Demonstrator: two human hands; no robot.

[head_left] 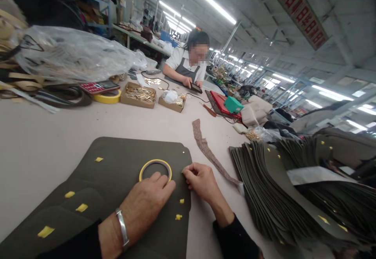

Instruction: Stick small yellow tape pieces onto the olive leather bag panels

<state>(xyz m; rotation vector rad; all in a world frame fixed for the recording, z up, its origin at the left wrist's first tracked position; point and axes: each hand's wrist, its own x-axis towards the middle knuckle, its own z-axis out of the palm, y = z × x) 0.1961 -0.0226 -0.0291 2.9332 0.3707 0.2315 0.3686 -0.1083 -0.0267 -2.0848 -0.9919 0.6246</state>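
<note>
Dark olive panels (117, 157) lie on the pale table, overlapping, with small yellow tape pieces (82, 207) stuck on them. My left hand (147, 204), with a silver bangle on its wrist, has its fingers curled over the near side of a yellow tape roll (155, 161) that rests on the panels. My right hand (201, 180) is pinched at the right edge of the top panel, with a tiny yellow bit of tape at the fingertips. Two more yellow bits sit on the panel just below that hand.
A stack of olive panels (258, 180) stands at the right, beside a brown patterned strip (205, 149). Boxes of gold-coloured parts (138, 95), another tape roll (107, 96) and plastic bags (76, 55) lie behind. Across the table, a person (188, 65) holds a dark object.
</note>
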